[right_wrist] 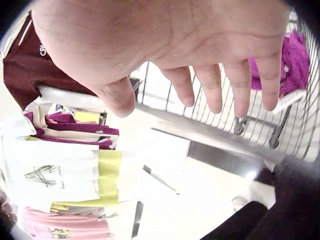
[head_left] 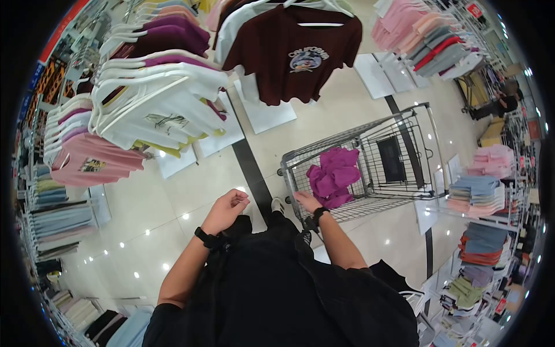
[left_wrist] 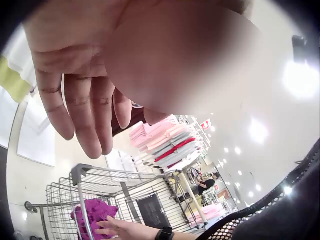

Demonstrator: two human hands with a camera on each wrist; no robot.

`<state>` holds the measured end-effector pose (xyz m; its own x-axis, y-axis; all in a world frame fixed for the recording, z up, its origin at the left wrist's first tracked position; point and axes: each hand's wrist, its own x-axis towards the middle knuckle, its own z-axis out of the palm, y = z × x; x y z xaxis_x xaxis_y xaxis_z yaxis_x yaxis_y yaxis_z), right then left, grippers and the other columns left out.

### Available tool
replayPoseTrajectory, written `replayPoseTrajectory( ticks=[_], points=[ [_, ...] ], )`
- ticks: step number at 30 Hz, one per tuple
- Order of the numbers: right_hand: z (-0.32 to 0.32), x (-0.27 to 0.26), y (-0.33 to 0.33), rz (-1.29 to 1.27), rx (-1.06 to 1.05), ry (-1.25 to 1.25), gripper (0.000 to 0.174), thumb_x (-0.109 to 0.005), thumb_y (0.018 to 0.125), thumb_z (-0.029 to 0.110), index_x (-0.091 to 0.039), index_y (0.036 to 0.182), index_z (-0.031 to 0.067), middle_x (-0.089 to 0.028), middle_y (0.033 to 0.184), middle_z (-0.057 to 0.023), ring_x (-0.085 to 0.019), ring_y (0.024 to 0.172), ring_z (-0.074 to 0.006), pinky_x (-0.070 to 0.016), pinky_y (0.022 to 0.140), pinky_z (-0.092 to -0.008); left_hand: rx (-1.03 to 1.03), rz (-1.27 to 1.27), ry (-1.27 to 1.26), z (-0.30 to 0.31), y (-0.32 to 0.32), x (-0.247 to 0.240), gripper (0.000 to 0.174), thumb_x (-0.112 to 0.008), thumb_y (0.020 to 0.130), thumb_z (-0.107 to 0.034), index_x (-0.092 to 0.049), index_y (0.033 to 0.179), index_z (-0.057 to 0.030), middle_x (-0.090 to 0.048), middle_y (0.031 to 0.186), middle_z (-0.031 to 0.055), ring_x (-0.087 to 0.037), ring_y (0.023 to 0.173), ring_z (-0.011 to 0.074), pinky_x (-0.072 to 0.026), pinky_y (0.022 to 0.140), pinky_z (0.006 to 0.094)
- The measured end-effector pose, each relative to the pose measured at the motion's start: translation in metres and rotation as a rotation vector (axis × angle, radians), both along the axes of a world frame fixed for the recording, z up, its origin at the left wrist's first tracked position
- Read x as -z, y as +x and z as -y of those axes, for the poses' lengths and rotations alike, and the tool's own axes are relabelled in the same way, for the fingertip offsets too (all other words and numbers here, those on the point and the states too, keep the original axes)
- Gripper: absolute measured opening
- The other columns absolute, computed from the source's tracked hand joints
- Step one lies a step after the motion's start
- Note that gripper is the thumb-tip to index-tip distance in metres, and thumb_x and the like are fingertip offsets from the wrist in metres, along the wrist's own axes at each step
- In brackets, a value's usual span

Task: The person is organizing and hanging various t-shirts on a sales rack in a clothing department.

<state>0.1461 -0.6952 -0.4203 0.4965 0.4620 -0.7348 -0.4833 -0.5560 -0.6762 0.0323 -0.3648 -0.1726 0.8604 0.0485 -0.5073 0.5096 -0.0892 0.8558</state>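
Note:
A bunched purple garment [head_left: 333, 176] lies inside a grey wire shopping cart [head_left: 399, 118]. My right hand [head_left: 306, 201] is over the cart's near end, close beside the garment. In the right wrist view, the right hand's fingers [right_wrist: 240, 90] stretch out side by side with nothing in their grasp, and the cart's wires show behind them. My left hand [head_left: 226, 209] hangs in front of my body, left of the cart, loosely bent and holding nothing. Its fingers [left_wrist: 82, 117] droop in the left wrist view, where the palm is partly blurred.
Racks of hanging shirts stand ahead and to the left, with white T-shirts [head_left: 162, 110] and a dark maroon T-shirt [head_left: 295, 55]. More racks with folded and hung clothes [head_left: 480, 191] line the right. A person [head_left: 504, 104] is far off at the right. Tiled floor [head_left: 173, 202] lies between.

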Motion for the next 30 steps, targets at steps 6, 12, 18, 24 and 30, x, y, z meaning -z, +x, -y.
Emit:
replayPoseTrajectory(
  ticks=[6, 12, 18, 24, 30],
  points=[
    [-0.026, 0.055, -0.006, 0.326, 0.012, -0.22, 0.099, -0.075, 0.084, 0.049, -0.033, 0.153, -0.0094, -0.052, 0.144, -0.0297, -0.053, 0.132, -0.0382, -0.0416, 0.11, -0.0393, -0.226, 0.045, -0.057, -0.045, -0.031, -0.003, 0.016, -0.063, 0.1, -0.008, -0.062, 0.113, 0.0023, -0.071, 0.104, 0.008, -0.067, 0.097, 0.0149, -0.0531, 0.089, 0.029],
    [-0.04, -0.006, -0.008, 0.272, 0.083, -0.456, 0.093, -0.076, 0.078, 0.043, -0.039, 0.153, 0.0011, -0.056, 0.14, -0.0334, -0.057, 0.13, -0.0414, -0.0456, 0.108, -0.0441, -0.218, 0.068, -0.097, -0.11, -0.044, 0.017, 0.017, -0.063, 0.1, -0.009, -0.062, 0.113, 0.0024, -0.072, 0.103, 0.0072, -0.067, 0.096, 0.0144, -0.0526, 0.087, 0.028],
    [-0.045, -0.014, -0.042, 0.182, 0.152, -0.581, 0.088, -0.074, 0.081, 0.04, -0.041, 0.151, -0.0029, -0.052, 0.146, -0.0297, -0.052, 0.135, -0.0415, -0.0409, 0.112, -0.0447, -0.107, 0.111, -0.071, -0.172, -0.034, 0.018, 0.017, -0.059, 0.102, -0.01, -0.061, 0.113, 0.0039, -0.072, 0.102, 0.0101, -0.067, 0.094, 0.0154, -0.0542, 0.087, 0.0297],
    [-0.039, -0.006, -0.075, 0.205, 0.173, -0.615, 0.083, -0.075, 0.08, 0.044, -0.05, 0.146, -0.0001, -0.053, 0.147, -0.0264, -0.052, 0.136, -0.0401, -0.0415, 0.112, -0.0442, -0.017, 0.165, -0.12, -0.199, -0.015, 0.009, 0.017, -0.059, 0.102, -0.01, -0.061, 0.113, 0.0034, -0.072, 0.103, 0.0101, -0.067, 0.095, 0.0153, -0.0538, 0.087, 0.0298],
    [-0.024, 0.022, -0.108, 0.254, 0.118, -0.62, 0.067, -0.078, 0.079, 0.041, -0.064, 0.133, 0.0049, -0.071, 0.121, -0.0201, -0.068, 0.112, -0.0336, -0.0515, 0.096, -0.0407, -0.025, 0.228, -0.136, -0.212, 0.006, -0.017, 0.017, -0.06, 0.103, -0.011, -0.062, 0.113, 0.0022, -0.072, 0.104, 0.0095, -0.067, 0.094, 0.0154, -0.0536, 0.088, 0.0302]
  ],
)
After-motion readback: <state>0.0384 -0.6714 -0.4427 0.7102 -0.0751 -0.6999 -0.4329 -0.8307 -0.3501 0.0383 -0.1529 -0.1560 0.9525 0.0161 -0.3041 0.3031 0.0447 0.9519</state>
